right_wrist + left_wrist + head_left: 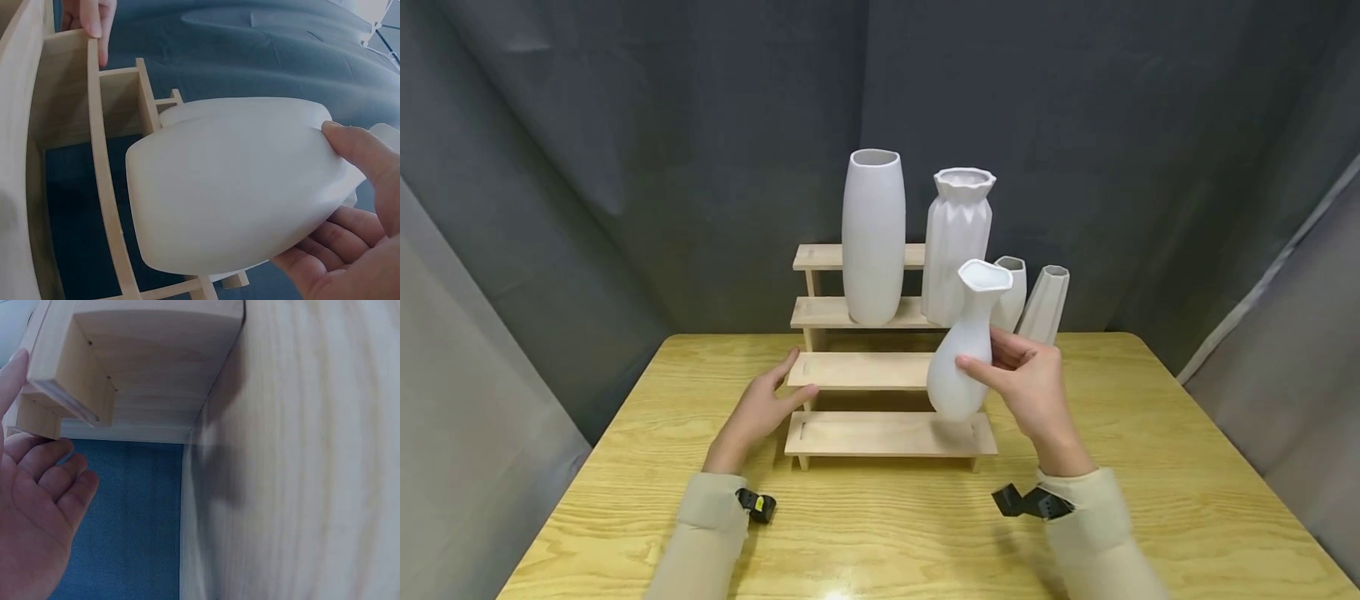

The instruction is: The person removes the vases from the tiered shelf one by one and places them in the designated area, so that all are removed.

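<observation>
My right hand (1030, 379) grips a white vase (962, 358) with a rounded body, a narrow neck and a flared, angular mouth. The vase leans a little, its base in front of the right end of the stepped wooden stand (865, 371) and above the lowest step. In the right wrist view the thumb lies on one side of the vase (231, 187) and the fingers on the other. At the stand's left end, my left hand (763, 408) holds the second step from the bottom, thumb at its front edge and fingers at its end.
A tall smooth white vase (874, 242) and a pleated white vase with a ruffled rim (957, 250) stand on the upper part of the stand. Two smaller white vases, one faceted (1045, 304) and one partly hidden (1011, 296), are behind my right hand. Dark curtains (737, 167) surround the wooden table (880, 533).
</observation>
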The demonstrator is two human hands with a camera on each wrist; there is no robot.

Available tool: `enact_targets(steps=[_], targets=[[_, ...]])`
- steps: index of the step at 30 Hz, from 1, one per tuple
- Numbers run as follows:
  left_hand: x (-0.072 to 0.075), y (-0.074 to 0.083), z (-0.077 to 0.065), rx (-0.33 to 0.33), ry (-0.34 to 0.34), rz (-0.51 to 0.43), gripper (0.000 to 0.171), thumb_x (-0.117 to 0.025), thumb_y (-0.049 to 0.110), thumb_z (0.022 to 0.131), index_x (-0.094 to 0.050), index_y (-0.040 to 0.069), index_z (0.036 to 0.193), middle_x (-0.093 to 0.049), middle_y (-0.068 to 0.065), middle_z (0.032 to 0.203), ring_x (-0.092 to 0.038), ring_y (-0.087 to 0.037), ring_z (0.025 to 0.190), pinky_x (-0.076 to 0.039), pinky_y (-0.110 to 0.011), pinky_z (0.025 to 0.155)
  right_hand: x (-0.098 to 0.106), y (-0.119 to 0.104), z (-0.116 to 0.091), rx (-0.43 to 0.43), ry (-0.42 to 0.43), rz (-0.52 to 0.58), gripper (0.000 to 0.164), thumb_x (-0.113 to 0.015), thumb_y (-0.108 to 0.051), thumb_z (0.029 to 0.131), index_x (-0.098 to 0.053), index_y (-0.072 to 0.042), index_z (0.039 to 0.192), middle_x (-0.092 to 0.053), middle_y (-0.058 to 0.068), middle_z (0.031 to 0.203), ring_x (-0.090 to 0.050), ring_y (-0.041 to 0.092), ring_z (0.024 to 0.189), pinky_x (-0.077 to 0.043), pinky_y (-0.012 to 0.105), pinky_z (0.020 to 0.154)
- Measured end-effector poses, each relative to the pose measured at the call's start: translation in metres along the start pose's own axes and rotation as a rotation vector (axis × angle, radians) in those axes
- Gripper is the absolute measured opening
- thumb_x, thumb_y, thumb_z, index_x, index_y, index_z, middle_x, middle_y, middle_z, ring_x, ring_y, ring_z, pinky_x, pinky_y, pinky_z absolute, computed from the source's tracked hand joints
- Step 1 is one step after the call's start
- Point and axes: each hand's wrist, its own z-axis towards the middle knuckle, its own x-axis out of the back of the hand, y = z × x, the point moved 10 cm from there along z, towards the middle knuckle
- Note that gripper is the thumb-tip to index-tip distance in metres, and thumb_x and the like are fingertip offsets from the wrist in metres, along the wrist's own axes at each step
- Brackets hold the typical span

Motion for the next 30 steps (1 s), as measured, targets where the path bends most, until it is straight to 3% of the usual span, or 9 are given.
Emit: enact_targets(steps=[12,22,30], targets=[[-0.002,-0.001,-0.002,-0.011,-0.011,-0.021,0.090,-0.063,0.062,0.088,-0.024,0.023,0.159,-0.021,0.007,0.160,-0.028,-0.034,0.143,-0.028,-0.053,0.114,0.012,0.000,0.000,0.000,0.004,-0.029,0.058,-0.087,-0.012,0.077,-0.064,0.006,0.127,-0.066,0.022,0.120,-0.068,0.016,0.102,-0.055,0.024,0.083],[-0.003,-0.002,-0.005,0.007,-0.012,-0.021,0.085,-0.063,0.062,0.089,-0.022,0.031,0.157,-0.020,0.009,0.160,-0.028,-0.034,0.144,-0.028,-0.052,0.114,0.031,0.004,-0.002,0.021,0.031,-0.097,0.054,-0.086,-0.012,0.078,-0.066,0.006,0.124,-0.069,0.020,0.113,-0.069,0.011,0.096,-0.056,0.022,0.080],[-0.001,0.000,-0.001,-0.003,-0.014,-0.011,0.088,-0.063,0.062,0.088,-0.022,0.027,0.159,-0.020,0.007,0.161,-0.028,-0.034,0.144,-0.028,-0.052,0.114,0.045,0.007,-0.002,0.010,0.059,-0.120,0.054,-0.087,-0.014,0.077,-0.066,0.003,0.125,-0.070,0.017,0.111,-0.069,0.009,0.094,-0.056,0.021,0.078]])
